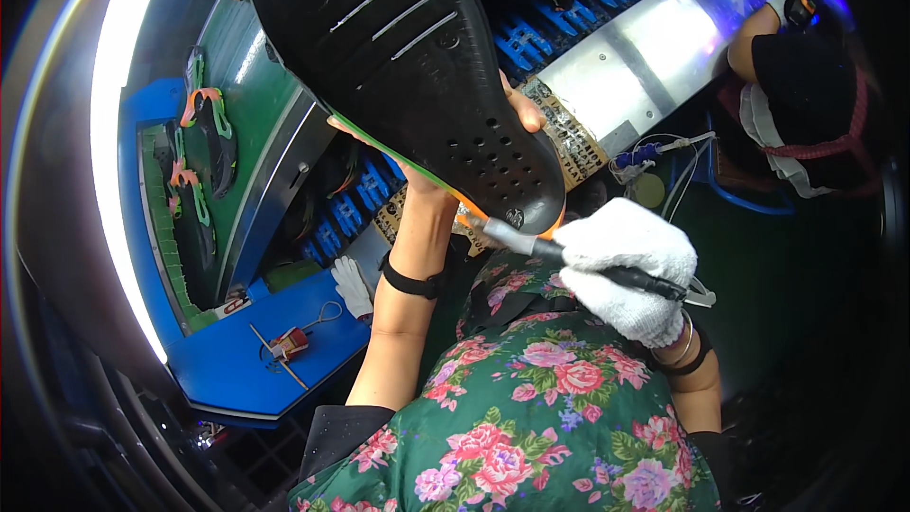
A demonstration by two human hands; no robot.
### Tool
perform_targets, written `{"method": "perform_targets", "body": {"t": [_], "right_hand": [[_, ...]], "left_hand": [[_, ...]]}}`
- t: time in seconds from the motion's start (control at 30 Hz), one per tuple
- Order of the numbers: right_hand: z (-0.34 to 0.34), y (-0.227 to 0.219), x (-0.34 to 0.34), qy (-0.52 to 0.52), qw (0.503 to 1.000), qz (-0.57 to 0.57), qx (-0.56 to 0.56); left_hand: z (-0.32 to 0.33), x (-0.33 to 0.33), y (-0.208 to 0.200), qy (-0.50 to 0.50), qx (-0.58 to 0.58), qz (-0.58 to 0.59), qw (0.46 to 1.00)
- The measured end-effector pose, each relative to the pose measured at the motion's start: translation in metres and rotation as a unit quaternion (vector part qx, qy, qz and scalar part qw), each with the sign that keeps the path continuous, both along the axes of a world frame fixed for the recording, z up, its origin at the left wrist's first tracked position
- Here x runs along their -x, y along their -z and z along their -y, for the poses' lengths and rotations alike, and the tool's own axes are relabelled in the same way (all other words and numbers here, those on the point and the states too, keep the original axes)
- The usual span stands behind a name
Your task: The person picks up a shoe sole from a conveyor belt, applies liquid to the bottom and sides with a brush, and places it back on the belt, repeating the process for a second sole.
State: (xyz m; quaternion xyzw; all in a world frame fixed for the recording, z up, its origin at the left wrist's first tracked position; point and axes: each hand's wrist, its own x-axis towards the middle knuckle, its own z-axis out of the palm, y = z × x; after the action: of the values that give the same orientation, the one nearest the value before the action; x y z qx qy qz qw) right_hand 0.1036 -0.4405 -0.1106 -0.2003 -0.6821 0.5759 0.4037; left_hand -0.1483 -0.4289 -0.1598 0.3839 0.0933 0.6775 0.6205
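Observation:
My bare left hand (424, 176) is wrapped round a shoe (398, 66) held up close, its thumb showing on the far edge. The shoe's black underside faces me, with three pale lines across the wide part and several small holes towards the narrow end. Green and orange show along its rim. In a white knit glove, my right hand (627, 265) grips a pen-shaped tool (512, 236) with a silver front and a black handle. The tool's tip is at the orange rim by the shoe's narrow end; whether it touches is unclear.
To the left, black shoes with orange and green parts (204, 133) lie on a green conveyor (248, 85). A blue table (218, 365) bears a small red clamp-like device (287, 345) and a white glove (352, 286). Blue racks (531, 43) run behind; another person (806, 85) works at right.

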Motion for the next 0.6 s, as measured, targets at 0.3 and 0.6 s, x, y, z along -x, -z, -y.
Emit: {"method": "perform_targets", "body": {"t": [0.3,0.6], "right_hand": [[0.003,-0.003,-0.002,0.035,0.985,0.068,-0.153],[0.014,-0.012,0.000,0.007,0.970,0.065,-0.235]], "left_hand": [[0.005,-0.008,-0.006,0.008,0.029,0.050,0.998],[0.007,-0.011,-0.012,-0.022,0.032,0.019,0.999]]}}
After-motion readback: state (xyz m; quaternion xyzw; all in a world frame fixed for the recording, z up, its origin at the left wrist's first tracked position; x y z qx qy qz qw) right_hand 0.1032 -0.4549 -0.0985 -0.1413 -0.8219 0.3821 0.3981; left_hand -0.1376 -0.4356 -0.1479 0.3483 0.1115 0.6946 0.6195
